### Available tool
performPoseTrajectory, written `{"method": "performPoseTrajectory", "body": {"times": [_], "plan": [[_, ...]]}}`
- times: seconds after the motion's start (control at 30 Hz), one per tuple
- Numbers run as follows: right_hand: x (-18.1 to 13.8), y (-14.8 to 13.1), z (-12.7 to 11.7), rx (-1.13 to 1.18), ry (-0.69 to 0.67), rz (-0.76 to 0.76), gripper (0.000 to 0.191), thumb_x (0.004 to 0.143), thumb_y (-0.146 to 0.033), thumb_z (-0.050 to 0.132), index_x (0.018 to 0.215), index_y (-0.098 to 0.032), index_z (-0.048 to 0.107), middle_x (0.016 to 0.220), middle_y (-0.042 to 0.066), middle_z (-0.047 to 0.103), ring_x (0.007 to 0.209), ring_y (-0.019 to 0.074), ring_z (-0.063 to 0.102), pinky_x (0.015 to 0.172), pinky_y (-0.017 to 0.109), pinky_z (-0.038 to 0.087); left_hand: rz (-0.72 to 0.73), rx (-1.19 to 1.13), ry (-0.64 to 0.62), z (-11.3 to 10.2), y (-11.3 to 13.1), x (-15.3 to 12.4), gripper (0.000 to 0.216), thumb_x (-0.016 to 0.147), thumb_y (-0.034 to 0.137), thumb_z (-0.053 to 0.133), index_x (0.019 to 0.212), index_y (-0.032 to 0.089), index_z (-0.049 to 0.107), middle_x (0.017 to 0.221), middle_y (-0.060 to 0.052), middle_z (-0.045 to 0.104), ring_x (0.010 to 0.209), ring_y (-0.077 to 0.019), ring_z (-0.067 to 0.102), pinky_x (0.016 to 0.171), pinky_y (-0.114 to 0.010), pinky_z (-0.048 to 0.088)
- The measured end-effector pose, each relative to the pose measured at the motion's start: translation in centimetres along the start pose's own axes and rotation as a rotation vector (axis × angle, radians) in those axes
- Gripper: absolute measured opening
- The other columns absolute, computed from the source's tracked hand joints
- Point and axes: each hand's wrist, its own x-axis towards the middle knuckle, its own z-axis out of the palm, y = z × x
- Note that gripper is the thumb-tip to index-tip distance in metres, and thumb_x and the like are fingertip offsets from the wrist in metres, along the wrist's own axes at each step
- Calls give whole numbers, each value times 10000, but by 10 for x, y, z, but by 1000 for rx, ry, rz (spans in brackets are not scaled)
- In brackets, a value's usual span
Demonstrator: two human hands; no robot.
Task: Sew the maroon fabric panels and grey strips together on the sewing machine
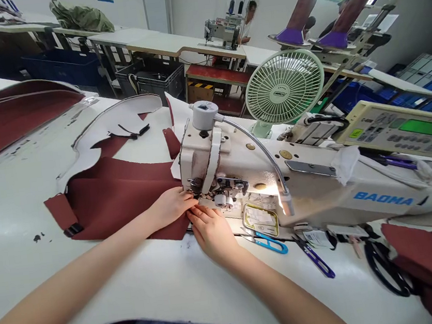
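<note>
Red fabric (118, 194) flat on tabletop (136, 285), edge at sewing machine (320, 186) foot. Left hand (172, 206) curled, pinching that edge; right hand (212, 232) open, fingertips pressing. Likely light, limp: hold near edge.

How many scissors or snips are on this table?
3. Blue snips lie beside the right hand, purple snips right of them, black scissors farthest right; others may be hidden.
</note>
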Motion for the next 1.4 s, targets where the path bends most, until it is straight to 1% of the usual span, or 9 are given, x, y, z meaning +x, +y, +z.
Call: {"method": "performPoseTrajectory", "body": {"times": [0.17,0.27,0.37,0.5,0.67,0.9,1.0,1.13,1.4], "plan": [[-4,-6,0,21,15,-57,338,944,-191,486,1241,-145,642,1330,91,605,1202,229,563,931,376,486,12,-139,84,-9,-22,-1,187,931,131,504,902,197,677,925,-32,675,910,-173,597,803,-287,456],[-4,-8,0,7,23,-70,319,960,-190,468,1214,-150,658,1294,85,632,1157,211,593,897,357,496,116,-135,41,-15,-25,0,204,941,130,499,917,207,686,956,-15,684,891,-160,602,807,-287,444],[-2,-6,0,-8,24,-53,319,971,-185,459,1221,-159,655,1295,85,632,1175,203,585,896,350,490,170,-60,-34,-19,-20,4,193,947,144,504,917,210,682,872,-4,666,831,-157,586,776,-283,421],[1,0,0,-10,-2,-15,331,969,-192,458,1240,-160,645,1288,101,636,1211,217,561,917,373,477,176,59,-70,-17,-14,8,172,925,122,535,854,203,668,811,0,642,768,-158,561,743,-286,400],[2,2,0,16,-32,4,359,959,-230,472,1274,-136,617,1326,112,607,1245,241,534,952,409,464,177,81,-5,-13,-13,7,180,937,119,517,873,188,670,855,-19,655,769,-154,558,743,-288,400],[-3,-12,0,28,-30,-36,372,949,-209,474,1281,-121,616,1358,120,573,1228,239,552,953,384,478,68,-19,75,-13,-27,1,195,966,148,479,959,208,665,952,-21,678,928,-165,587,853,-302,398],[-3,-15,0,16,-33,-47,369,951,-201,467,1276,-121,621,1349,124,580,1212,237,565,933,375,488,135,-7,34,-17,-24,2,185,956,142,500,884,201,660,899,-1,678,878,-156,585,814,-291,392],[-2,-12,-2,20,-40,-52,372,946,-196,475,1286,-147,616,1336,117,595,1205,234,569,918,377,487,217,89,-35,-22,-8,6,185,931,120,535,783,179,629,775,9,643,765,-149,555,782,-296,374],[-2,-9,-1,26,-37,-50,357,943,-194,493,1274,-173,626,1334,112,600,1208,221,560,923,372,473,118,43,-85,-28,-5,8,195,912,106,541,752,189,614,821,-4,625,807,-165,534,742,-303,344]]}}
